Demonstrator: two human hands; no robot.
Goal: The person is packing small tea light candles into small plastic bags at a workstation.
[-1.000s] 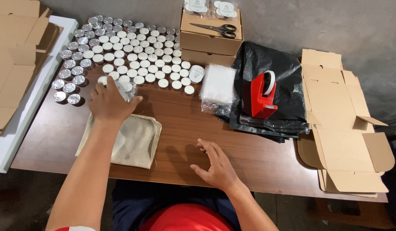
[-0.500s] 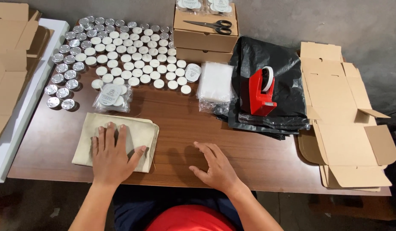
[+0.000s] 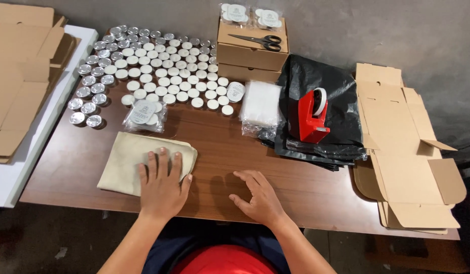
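My left hand (image 3: 162, 186) lies flat, fingers spread, on the near right part of a folded beige cloth (image 3: 128, 157) on the brown wooden table (image 3: 316, 187). My right hand (image 3: 258, 196) rests on the bare tabletop to the right of the cloth, fingers loosely curled and apart, holding nothing. Just beyond the cloth lies a small clear bag of tealight candles (image 3: 143, 114). Behind it, several rows of white tealights in silver cups (image 3: 164, 71) cover the far left of the table.
Stacked brown boxes (image 3: 247, 56) with black scissors (image 3: 263, 41) on top stand at the back. Clear plastic bags (image 3: 260, 104), a red tape dispenser (image 3: 312, 115) on black plastic sheets (image 3: 341, 91), and flat cardboard boxes (image 3: 407, 147) lie right. More flat cardboard (image 3: 16, 76) lies left.
My left hand let go of the clear bag of tealights near the candle rows, then drew back and settled flat on the beige cloth. My right hand stayed in place.
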